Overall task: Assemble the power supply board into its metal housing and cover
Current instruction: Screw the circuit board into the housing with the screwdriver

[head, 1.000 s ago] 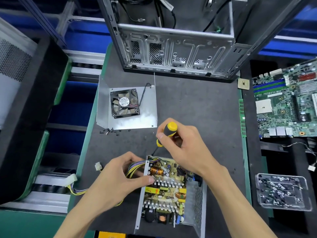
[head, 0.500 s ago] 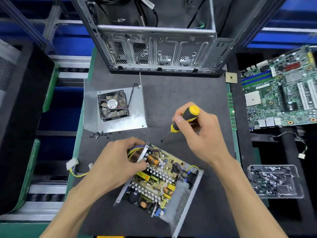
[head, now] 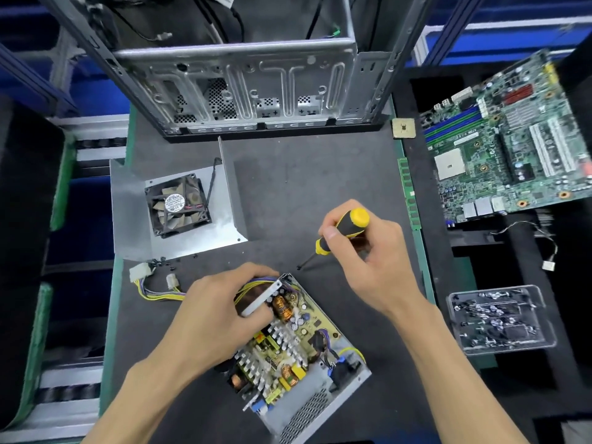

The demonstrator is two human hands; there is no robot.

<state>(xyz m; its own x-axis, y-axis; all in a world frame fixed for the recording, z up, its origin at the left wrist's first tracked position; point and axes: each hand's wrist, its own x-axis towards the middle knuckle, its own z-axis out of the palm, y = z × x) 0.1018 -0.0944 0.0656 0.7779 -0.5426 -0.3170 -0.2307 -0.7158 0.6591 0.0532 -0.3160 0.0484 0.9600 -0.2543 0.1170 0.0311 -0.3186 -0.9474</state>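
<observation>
Two hands are at work on the dark mat (head: pixel 320 174). The power supply board (head: pixel 288 341) is seated in its open metal housing (head: pixel 323 408), which lies tilted on the mat nearest the viewer. The housing's far corner is gripped by the left hand (head: pixel 221 309), fingers curled over the wall and the bundled wires. A yellow-and-black screwdriver (head: pixel 339 235) is clamped in the curled fingers of the right hand (head: pixel 374 264); its tip is held just above the mat, and a small dark screw (head: pixel 298 268) appears to be carried on it, though contact cannot be confirmed.

The step in hand is judged to be the fastening of the board. It is best done with the housing kept steady, the screw brought straight over a mounting hole, and wires kept clear of the thread.

More loose screws (head: pixel 160 262) are scattered beside the fan-fitted cover plate (head: pixel 134 219). A clear plastic tray (head: pixel 541 296) at the right is filled with small metal hardware. Cables are seen inside the open computer case (head: pixel 256 88) beyond.
</observation>
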